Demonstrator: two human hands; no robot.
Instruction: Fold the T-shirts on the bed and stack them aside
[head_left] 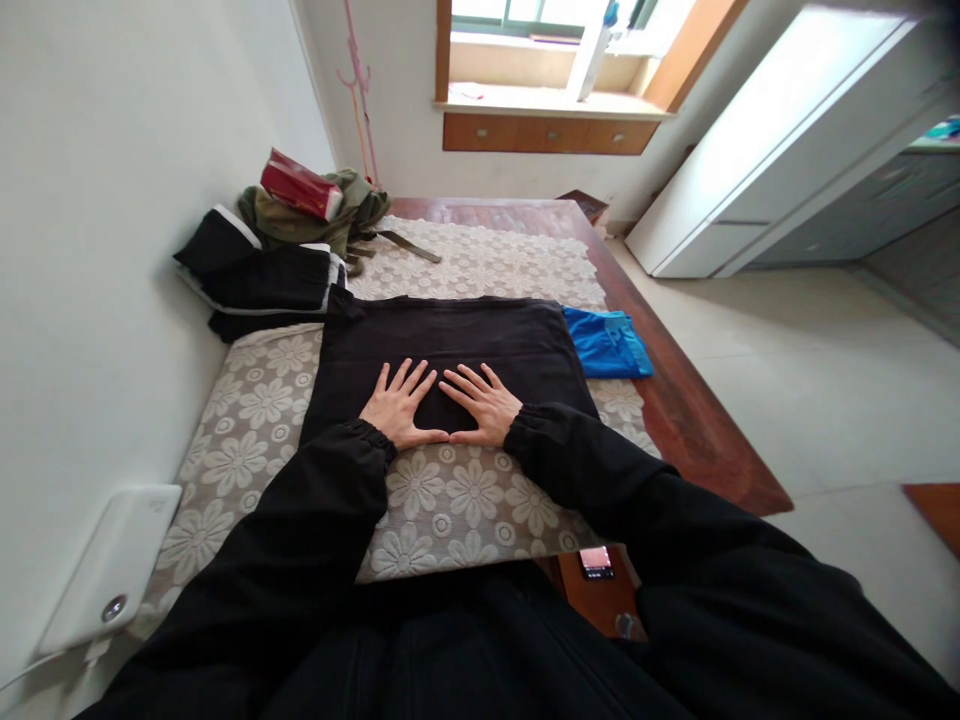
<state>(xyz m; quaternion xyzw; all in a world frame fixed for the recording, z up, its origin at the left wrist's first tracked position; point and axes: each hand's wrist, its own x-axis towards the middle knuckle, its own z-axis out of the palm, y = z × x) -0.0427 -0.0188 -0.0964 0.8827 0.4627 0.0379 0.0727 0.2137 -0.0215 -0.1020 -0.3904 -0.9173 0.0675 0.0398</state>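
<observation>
Open floral mat [450,495] lies at 6 o'clock of the black garment [450,345] and again at 12 o'clock beyond it. Obstacles: blue cloth [607,343] touching at 3 o'clock; dark clothing pile [259,280] at 10 o'clock; wall [112,250] bounding 9 o'clock. The bare wooden edge [690,420] offers passage at 4 o'clock.

Black garment [450,345]: near hem hidden under both hands [442,405]. Blue cloth [607,342]: left part tucked beneath that garment. Phone [597,562], nearer than garment: screen too small to read. Window [555,20]: cut off at top edge.
</observation>
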